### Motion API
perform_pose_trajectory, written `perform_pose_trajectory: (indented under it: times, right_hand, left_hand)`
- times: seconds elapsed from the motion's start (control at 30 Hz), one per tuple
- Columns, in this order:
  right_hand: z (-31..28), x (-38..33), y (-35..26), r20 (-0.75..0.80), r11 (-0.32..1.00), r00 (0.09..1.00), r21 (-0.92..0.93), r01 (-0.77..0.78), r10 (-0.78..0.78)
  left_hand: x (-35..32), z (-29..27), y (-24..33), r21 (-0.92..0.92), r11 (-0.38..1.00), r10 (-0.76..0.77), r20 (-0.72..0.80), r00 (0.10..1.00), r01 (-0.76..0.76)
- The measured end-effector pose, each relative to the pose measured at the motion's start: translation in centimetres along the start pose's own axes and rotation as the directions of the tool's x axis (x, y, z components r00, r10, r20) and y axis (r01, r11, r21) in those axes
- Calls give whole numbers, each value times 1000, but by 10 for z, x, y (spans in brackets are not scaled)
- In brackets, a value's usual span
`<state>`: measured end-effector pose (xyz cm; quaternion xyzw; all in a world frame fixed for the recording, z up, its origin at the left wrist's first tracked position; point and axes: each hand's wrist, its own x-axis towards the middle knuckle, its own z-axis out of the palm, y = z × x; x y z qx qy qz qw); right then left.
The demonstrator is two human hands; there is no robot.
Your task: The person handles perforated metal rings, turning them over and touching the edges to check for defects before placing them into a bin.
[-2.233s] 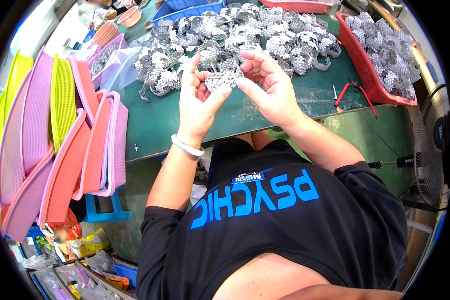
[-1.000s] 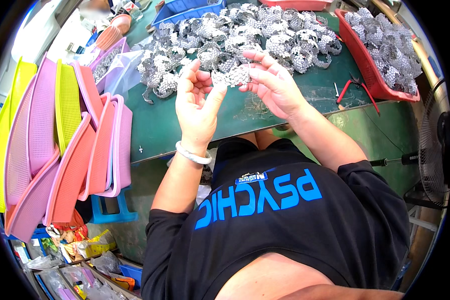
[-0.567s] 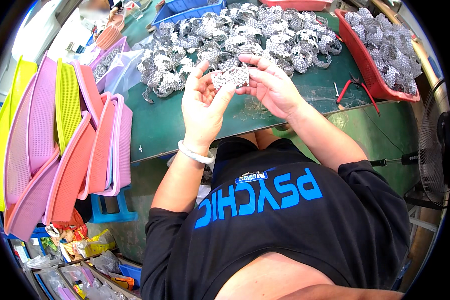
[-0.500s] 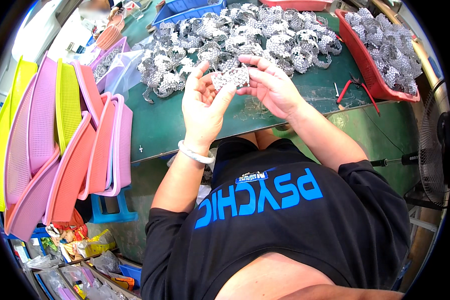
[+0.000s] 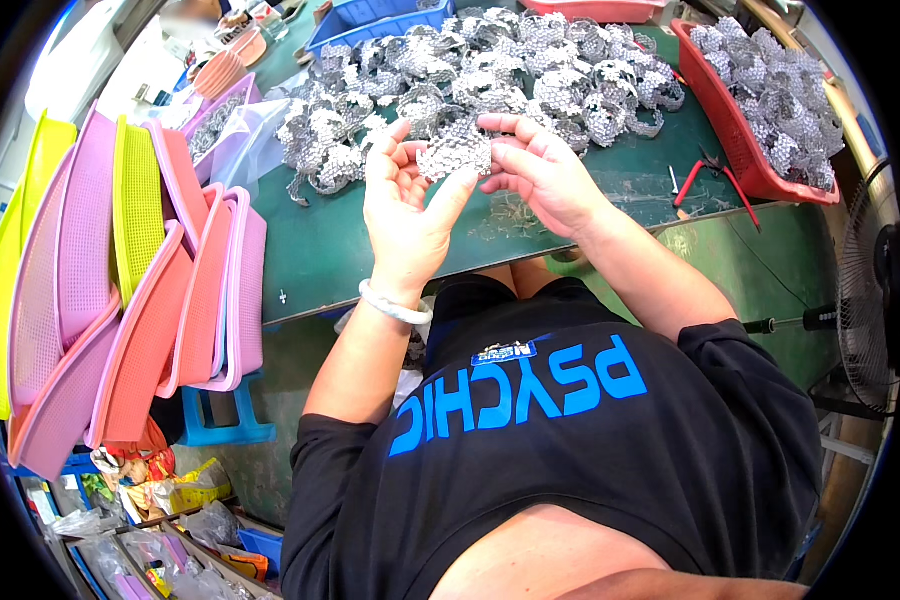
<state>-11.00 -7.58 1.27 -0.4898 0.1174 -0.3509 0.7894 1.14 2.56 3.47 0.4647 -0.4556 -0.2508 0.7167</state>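
A small silver metal band (image 5: pixel 454 158) with a honeycomb-like surface is held up between my two hands, just above the table's near part. My left hand (image 5: pixel 407 218) pinches its left and lower side, thumb in front, with the other fingers curled behind. At the band's right end, my right hand (image 5: pixel 548 182) grips with thumb and fingertips; its upper finger stretches out over the top. Just beyond my fingers spreads a large heap of similar curved silver bands (image 5: pixel 560 85), some grey, some brightly lit.
To the right stands a red basket (image 5: pixel 705 110) full of more bands. Red-handled pliers (image 5: pixel 688 185) lie beside it on the green table (image 5: pixel 320 255). Stacked plastic baskets (image 5: pixel 140 320) crowd the left side above a blue stool (image 5: pixel 225 425). A fan (image 5: pixel 863 285) stands at right.
The band has been tilted and shifted slightly left in my fingers, and more of its textured, curved face shows. Both hands stay nearly in place.
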Motion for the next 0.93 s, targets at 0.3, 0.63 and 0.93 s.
perform_pose_trajectory:
  times: [0.3,0.63,0.93]
  right_hand:
    - [3,-3,0,-11,997,999,-57,44,-45]
    - [11,-8,-3,17,995,998,-77,56,-55]
    - [14,-8,-1,62,995,996,-77,63,-59]
  left_hand:
    - [0,-5,-12,276,943,209,-54,976,-187]
    - [1,-7,-17,574,724,451,26,892,-383]
    - [-1,-3,-9,704,538,535,140,833,-464]
